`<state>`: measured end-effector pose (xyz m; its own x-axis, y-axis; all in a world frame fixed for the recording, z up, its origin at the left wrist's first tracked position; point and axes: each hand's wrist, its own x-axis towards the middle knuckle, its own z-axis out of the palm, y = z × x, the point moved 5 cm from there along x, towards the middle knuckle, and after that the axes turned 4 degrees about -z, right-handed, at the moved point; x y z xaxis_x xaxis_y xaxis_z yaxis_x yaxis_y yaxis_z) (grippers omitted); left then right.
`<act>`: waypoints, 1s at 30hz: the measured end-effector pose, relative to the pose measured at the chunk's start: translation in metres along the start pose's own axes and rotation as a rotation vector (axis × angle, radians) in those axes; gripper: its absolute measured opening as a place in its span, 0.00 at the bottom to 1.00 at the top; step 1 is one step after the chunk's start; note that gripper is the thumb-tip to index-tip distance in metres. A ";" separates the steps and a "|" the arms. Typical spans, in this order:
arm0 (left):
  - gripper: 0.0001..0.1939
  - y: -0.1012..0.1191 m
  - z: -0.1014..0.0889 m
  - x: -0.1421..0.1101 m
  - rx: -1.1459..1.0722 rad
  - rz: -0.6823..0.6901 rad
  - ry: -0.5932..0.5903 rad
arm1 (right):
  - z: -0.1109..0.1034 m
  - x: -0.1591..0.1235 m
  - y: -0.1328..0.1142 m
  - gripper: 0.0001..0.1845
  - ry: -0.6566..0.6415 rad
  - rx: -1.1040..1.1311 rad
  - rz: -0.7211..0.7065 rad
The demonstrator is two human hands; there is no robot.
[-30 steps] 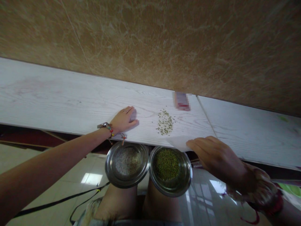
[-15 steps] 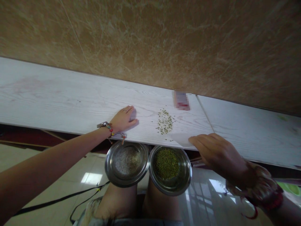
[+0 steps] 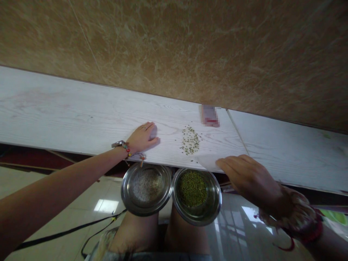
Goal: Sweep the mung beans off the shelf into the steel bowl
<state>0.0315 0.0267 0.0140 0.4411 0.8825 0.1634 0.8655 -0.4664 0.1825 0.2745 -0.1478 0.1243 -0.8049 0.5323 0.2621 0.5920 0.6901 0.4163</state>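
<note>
My left hand (image 3: 142, 138) lies flat, fingers together, on the white wooden table (image 3: 81, 116), left of a small scatter of green mung beans (image 3: 190, 140). My right hand (image 3: 247, 177) holds a white paper card (image 3: 207, 161) at the table's near edge, just right of the beans. Two steel bowls rest on my knees below the edge: the left bowl (image 3: 146, 188) holds pale grains, the right bowl (image 3: 197, 195) holds green beans.
A small red and white packet (image 3: 210, 116) lies at the table's far edge against the brown marbled wall (image 3: 190, 47). A seam (image 3: 236, 132) splits the tabletop to the right. A black strap (image 3: 67, 232) runs across the tiled floor.
My right hand with the card rose slightly from the bowl's rim onto the table edge, then shifted a little left. My left hand stayed put.
</note>
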 end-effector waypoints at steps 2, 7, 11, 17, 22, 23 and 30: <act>0.34 0.000 0.000 0.000 -0.003 -0.001 -0.001 | 0.003 0.000 -0.002 0.16 0.003 0.017 -0.004; 0.35 0.000 0.000 0.000 -0.004 -0.016 -0.009 | -0.004 -0.003 -0.004 0.16 -0.006 0.134 -0.007; 0.34 0.000 0.000 0.000 -0.016 -0.015 -0.016 | -0.008 -0.004 0.001 0.15 -0.039 0.161 0.041; 0.33 -0.002 0.002 -0.001 -0.029 -0.006 0.000 | -0.004 -0.002 -0.002 0.16 -0.048 0.151 0.030; 0.34 -0.001 0.001 0.000 -0.014 -0.013 -0.007 | -0.012 -0.002 0.000 0.17 -0.025 0.192 0.038; 0.35 0.000 0.001 0.000 -0.007 -0.017 -0.014 | -0.012 -0.003 0.003 0.17 -0.020 0.182 0.041; 0.34 0.001 -0.001 -0.001 0.008 -0.002 -0.005 | 0.019 -0.008 0.047 0.18 -0.118 -0.111 0.206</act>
<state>0.0320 0.0256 0.0150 0.4408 0.8835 0.1585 0.8681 -0.4645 0.1750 0.3096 -0.1104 0.1246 -0.6539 0.7138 0.2506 0.7294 0.5070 0.4593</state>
